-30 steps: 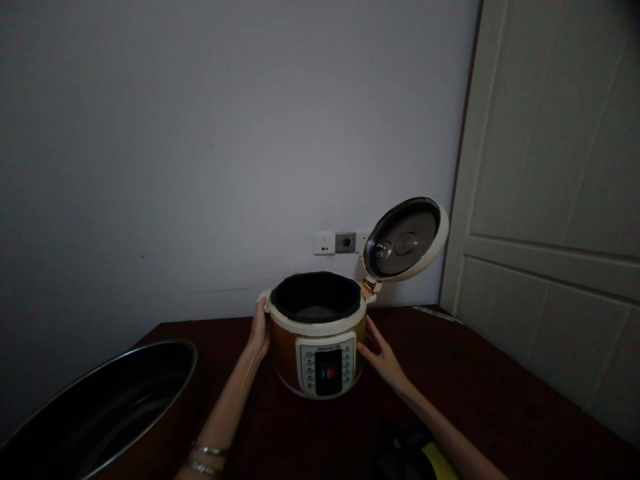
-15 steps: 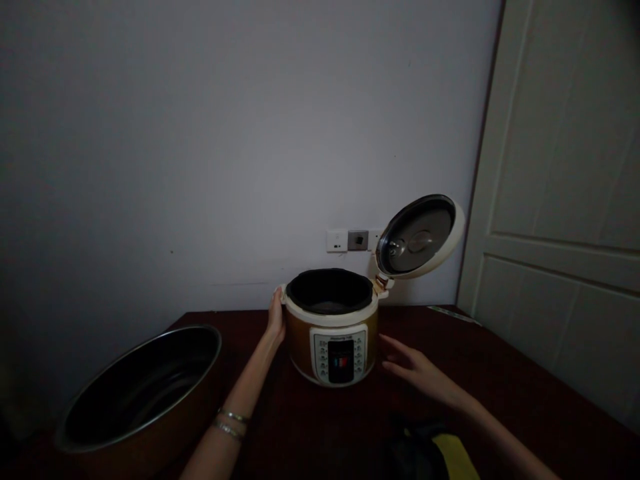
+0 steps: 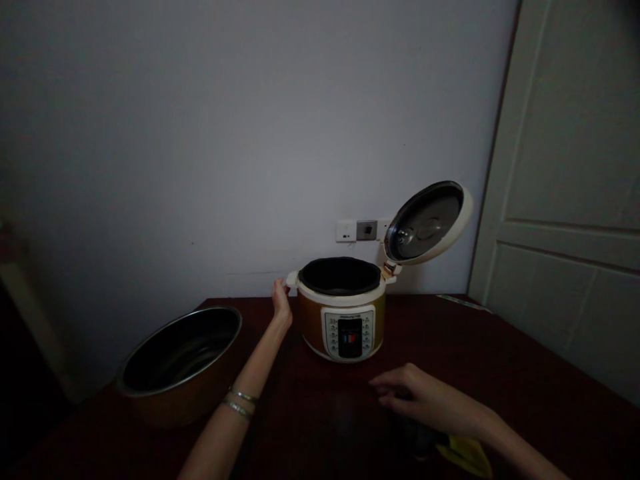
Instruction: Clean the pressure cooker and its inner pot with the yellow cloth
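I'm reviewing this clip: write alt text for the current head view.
An open cooker with its lid raised stands on a dark red table, the left hand at its side handle. The right hand is apart from it, near a dim black-and-yellow item. A wide dark-lined pot sits at left.

Lettering on the control panel (image 3: pixel 350 335) of a cooker (image 3: pixel 311 313) is too small to be read, and the depths of its inner pot (image 3: pixel 340 291) are lost in shadow. A wall socket (image 3: pixel 383 229) is partly covered by the raised lid (image 3: pixel 429 230). A black-and-yellow item (image 3: pixel 465 454) is half hidden by the right hand (image 3: pixel 417 399) and wrist. Whether the handle (image 3: pixel 292 280) is gripped by the left hand (image 3: pixel 283 307) cannot be told. Both forearms (image 3: pixel 220 433) are cropped below, the door (image 3: pixel 575 187) at right.
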The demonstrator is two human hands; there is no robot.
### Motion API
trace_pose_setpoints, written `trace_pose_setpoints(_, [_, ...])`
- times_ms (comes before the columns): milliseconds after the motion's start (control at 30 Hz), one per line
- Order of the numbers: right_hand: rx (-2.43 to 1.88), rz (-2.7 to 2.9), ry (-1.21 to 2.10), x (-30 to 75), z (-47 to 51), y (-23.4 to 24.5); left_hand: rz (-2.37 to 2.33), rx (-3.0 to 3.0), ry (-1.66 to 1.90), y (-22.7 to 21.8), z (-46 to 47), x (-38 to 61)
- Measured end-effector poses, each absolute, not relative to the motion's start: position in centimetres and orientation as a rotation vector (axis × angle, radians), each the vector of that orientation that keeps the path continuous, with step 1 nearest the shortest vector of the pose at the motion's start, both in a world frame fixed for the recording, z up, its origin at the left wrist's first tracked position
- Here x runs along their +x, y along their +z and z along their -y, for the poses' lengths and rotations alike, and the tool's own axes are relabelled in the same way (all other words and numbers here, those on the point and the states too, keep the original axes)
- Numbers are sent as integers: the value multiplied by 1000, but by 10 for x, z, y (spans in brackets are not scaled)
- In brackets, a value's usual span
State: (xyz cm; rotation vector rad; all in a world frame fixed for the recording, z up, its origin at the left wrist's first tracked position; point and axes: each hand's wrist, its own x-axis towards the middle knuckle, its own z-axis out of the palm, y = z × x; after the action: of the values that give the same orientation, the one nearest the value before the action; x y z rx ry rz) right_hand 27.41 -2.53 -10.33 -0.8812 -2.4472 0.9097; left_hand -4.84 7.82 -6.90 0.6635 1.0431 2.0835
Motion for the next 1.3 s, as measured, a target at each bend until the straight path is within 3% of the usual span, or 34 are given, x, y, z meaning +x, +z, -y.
trace_pose_setpoints(367, [-394,2814,871,179,64,-83,-1071,744,2228,-33,-5,-56])
trace_pose_setpoints(500, [-318,2576,1184,128,58,-78,-1150,991,2321,-6,34,-79])
trace_pose_setpoints(633, [-425,2151,1663,70,49,-66,-1512,1261,2342,26,78,-121])
trace_pose_setpoints(733, [-506,1918,1853,37,44,-58,-2057,1447,2063,42,109,-163])
trace_pose_setpoints(800, [-556,1785,1945,22,42,-57,-2505,1458,1645,47,128,-192])
trace_pose_setpoints(867, [-583,1672,2026,12,39,-60,-2675,1358,1436,45,145,-218])
trace_pose_setpoints(1100, [-602,1584,2115,-17,37,-86,-2757,1068,980,-3,169,-271])
trace_pose_setpoints(1300, [-562,1557,2141,-38,43,-99,-2727,1057,797,-35,158,-291])
